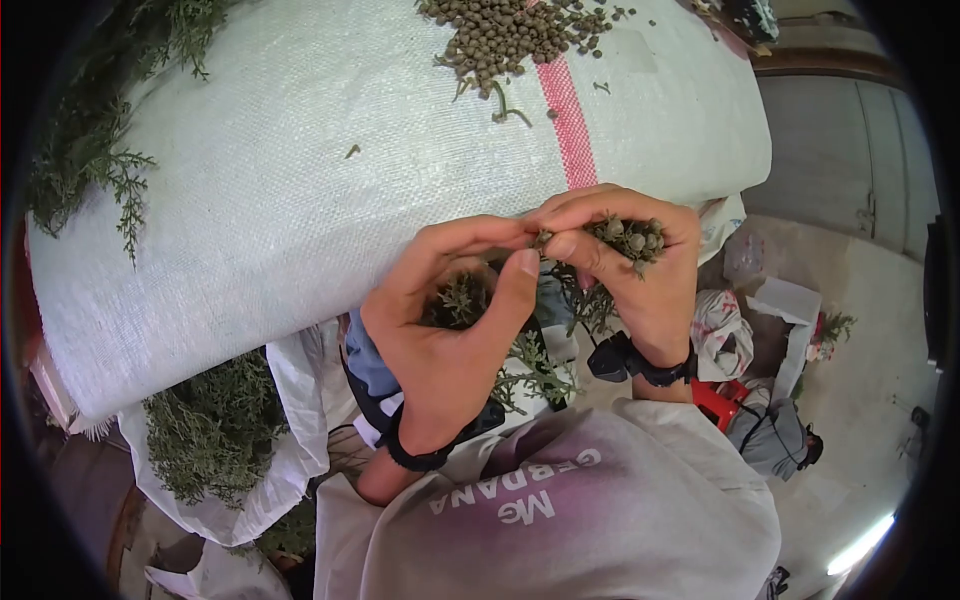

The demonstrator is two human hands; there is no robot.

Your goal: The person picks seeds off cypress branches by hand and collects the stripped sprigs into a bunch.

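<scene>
Beside a white woven sack (300, 160), our right hand (650, 290) curls around a cone-bearing conifer sprig (634, 240); our left hand (435, 350) has thumb and forefinger narrowed alongside, whether pinching we cannot tell.

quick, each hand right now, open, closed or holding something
Left hand: fingertips near the sprig; grip cannot be told.
Right hand: closed, holding the sprig with round cones.

The sack (330, 180) looks woven plastic (faintly glossy), the cones (500, 45) matt and rough, the shirt (590, 530) cloth.
</scene>
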